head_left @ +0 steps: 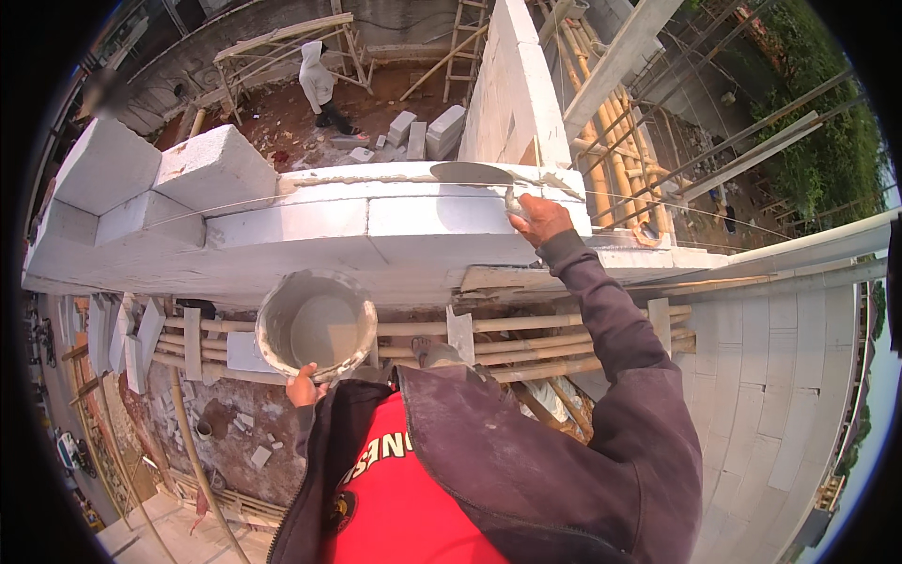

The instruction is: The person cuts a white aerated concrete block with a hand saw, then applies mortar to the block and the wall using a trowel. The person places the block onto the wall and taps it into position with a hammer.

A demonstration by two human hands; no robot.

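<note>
My right hand (542, 221) is closed round the handle of a trowel, whose dark blade (472, 174) lies over the top of a white block wall (451, 216). Along that top edge runs a strip of grey mortar (362, 177), reaching left from the blade. Low on the left, my left hand (307, 383) grips the rim of a round, mortar-smeared bucket (270, 343). Wet grey mortar (324, 334) covers the inside bottom of the bucket. A thin string (235, 208) stretches along the wall's face.
Loose white blocks (211, 167) sit on the wall at left. Bamboo poles (536, 348) form the scaffold beneath me, with a foot (425, 351) on them. Beyond the wall, a person in a white hood (317, 80) stands near stacked blocks (443, 132). A taller wall section (517, 85) rises at right.
</note>
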